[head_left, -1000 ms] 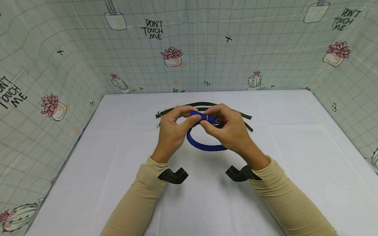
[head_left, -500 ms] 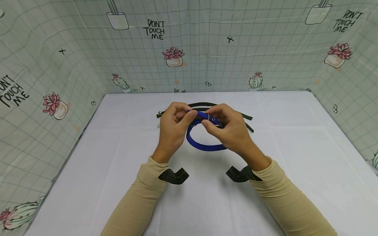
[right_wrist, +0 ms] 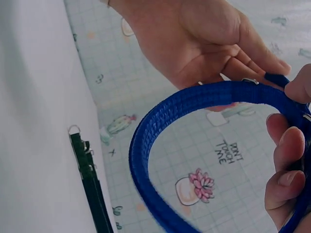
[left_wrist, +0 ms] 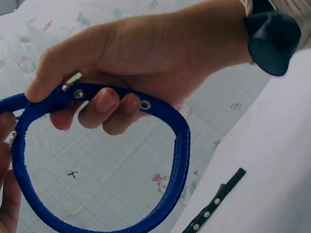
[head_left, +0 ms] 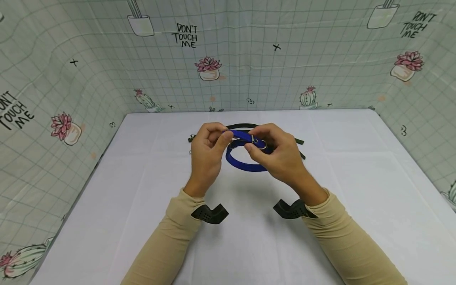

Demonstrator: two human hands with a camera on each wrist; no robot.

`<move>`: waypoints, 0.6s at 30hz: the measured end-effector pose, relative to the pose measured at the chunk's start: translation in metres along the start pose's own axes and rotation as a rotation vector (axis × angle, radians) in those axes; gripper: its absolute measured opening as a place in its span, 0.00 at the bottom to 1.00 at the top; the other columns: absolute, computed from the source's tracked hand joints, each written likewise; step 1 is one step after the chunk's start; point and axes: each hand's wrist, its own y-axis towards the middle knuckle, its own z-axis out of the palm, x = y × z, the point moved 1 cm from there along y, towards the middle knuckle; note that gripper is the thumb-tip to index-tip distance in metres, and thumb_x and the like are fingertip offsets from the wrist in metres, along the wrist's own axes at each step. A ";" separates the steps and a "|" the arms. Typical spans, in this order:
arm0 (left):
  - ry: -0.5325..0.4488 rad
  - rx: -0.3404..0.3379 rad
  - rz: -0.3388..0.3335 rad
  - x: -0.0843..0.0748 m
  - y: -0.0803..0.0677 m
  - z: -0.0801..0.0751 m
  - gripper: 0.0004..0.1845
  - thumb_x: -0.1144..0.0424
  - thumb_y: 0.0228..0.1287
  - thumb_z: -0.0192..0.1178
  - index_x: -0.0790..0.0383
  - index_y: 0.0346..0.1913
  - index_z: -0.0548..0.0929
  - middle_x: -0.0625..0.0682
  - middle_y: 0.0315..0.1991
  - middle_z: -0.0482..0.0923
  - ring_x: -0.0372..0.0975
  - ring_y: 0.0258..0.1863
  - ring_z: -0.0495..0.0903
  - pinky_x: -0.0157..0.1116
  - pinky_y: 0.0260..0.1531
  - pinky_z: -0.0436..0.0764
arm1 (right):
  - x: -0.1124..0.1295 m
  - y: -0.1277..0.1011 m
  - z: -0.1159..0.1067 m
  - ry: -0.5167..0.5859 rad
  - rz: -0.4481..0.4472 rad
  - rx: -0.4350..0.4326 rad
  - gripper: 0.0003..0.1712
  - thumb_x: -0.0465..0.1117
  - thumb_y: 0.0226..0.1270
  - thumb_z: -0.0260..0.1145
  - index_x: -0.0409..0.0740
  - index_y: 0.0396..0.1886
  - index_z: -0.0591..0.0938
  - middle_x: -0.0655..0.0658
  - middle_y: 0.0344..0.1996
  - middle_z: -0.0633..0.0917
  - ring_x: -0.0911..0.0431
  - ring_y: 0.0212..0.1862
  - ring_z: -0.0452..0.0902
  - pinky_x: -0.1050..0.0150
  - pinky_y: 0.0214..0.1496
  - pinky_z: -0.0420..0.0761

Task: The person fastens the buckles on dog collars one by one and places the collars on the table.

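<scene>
Two hands [head_left: 246, 152] pinch blue collar [head_left: 246, 166] | dark straps [head_left: 299, 140] lie behind | white table [head_left: 356, 190]

Head view: taken from above and behind the forearms, facing forward and down across the white table [head_left: 356, 190] to the printed backdrop [head_left: 320, 59], at middle distance. Left wrist view: close, from beneath, facing up past the left hand [left_wrist: 146, 58]. Right wrist view: equally close, from the opposite side. All 3 views share the blue collar [head_left: 246, 164] [left_wrist: 180, 160] [right_wrist: 146, 160] and a dark green strap [head_left: 249, 126] [left_wrist: 214, 208] [right_wrist: 90, 179].
</scene>
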 end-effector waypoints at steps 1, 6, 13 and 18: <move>-0.011 -0.009 0.003 0.000 0.000 0.000 0.29 0.43 0.67 0.63 0.70 0.48 0.75 0.66 0.37 0.82 0.41 0.38 0.83 0.40 0.47 0.82 | 0.000 0.000 0.000 0.001 0.004 -0.001 0.14 0.28 0.61 0.71 0.36 0.46 0.80 0.46 0.34 0.87 0.55 0.30 0.80 0.69 0.31 0.79; -0.069 -0.027 0.004 0.000 0.002 0.000 0.24 0.46 0.67 0.64 0.65 0.46 0.75 0.66 0.35 0.83 0.42 0.35 0.85 0.42 0.46 0.83 | 0.001 0.000 -0.001 0.001 0.032 -0.008 0.14 0.29 0.61 0.71 0.36 0.46 0.80 0.46 0.33 0.87 0.55 0.30 0.81 0.68 0.32 0.79; -0.076 -0.013 0.037 -0.001 0.003 0.000 0.20 0.48 0.71 0.61 0.64 0.48 0.73 0.69 0.37 0.82 0.43 0.35 0.88 0.44 0.44 0.85 | 0.002 0.000 -0.002 -0.021 0.034 -0.011 0.15 0.29 0.61 0.71 0.35 0.47 0.80 0.45 0.35 0.87 0.55 0.34 0.83 0.68 0.36 0.81; -0.091 -0.005 0.043 -0.001 0.003 0.000 0.19 0.49 0.72 0.60 0.62 0.49 0.73 0.68 0.38 0.82 0.44 0.35 0.88 0.47 0.44 0.85 | 0.001 0.000 -0.003 -0.023 0.040 -0.010 0.15 0.29 0.61 0.72 0.35 0.47 0.80 0.45 0.35 0.87 0.55 0.34 0.84 0.68 0.37 0.82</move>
